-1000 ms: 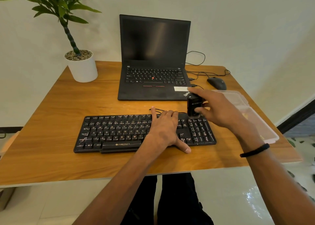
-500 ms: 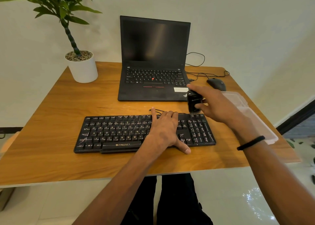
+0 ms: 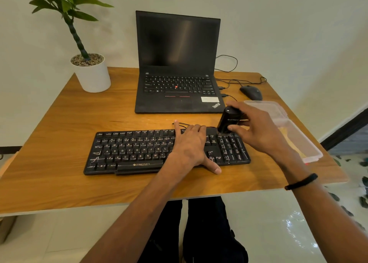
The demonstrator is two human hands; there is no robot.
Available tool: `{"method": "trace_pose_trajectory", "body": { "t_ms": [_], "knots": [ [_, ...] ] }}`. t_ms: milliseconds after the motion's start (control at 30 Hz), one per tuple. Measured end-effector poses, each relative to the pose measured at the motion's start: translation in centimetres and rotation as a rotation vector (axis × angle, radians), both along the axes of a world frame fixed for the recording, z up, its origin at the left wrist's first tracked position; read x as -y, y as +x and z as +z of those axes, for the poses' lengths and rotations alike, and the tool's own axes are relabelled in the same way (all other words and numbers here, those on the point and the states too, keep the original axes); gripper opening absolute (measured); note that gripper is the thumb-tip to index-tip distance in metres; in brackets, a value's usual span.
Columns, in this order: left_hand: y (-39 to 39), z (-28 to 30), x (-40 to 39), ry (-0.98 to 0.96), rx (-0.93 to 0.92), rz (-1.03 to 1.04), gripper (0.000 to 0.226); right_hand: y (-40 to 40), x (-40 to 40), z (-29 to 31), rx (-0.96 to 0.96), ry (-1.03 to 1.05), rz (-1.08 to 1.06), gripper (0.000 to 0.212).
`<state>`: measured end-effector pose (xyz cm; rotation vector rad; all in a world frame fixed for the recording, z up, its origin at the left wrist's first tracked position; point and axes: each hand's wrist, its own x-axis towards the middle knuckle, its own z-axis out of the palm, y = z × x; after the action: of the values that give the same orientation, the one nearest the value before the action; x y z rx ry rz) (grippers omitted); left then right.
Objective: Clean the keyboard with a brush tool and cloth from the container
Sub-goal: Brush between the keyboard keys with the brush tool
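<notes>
Lowered since half a second ago, the black brush tool [image 3: 229, 121], pinched between the thumb and fingers of the right hand [image 3: 256, 132], now meets the number pad at the right end of the keyboard [image 3: 139, 153], which the left hand [image 3: 191, 147] presses with flat, spread fingers on the wooden desk [image 3: 59, 123], beside the clear container [image 3: 294, 135].

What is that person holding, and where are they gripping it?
The right hand grips a black brush tool round its barrel. The left hand lies flat on the keyboard, holding nothing.
</notes>
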<state>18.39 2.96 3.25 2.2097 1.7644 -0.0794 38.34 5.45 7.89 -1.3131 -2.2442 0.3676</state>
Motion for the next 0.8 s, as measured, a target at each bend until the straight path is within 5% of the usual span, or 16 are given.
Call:
{"method": "trace_pose_trajectory", "body": {
  "t_ms": [567, 800],
  "knots": [
    [0.0, 0.2, 0.0, 0.006, -0.009, -0.010, 0.148, 2.6, 2.4, 2.7, 0.056, -0.420, 0.168, 0.072],
    [0.0, 0.3, 0.2, 0.005, -0.009, -0.004, 0.148, -0.1, -0.5, 0.4, 0.080, 0.039, -0.052, 0.065]
  ]
}}
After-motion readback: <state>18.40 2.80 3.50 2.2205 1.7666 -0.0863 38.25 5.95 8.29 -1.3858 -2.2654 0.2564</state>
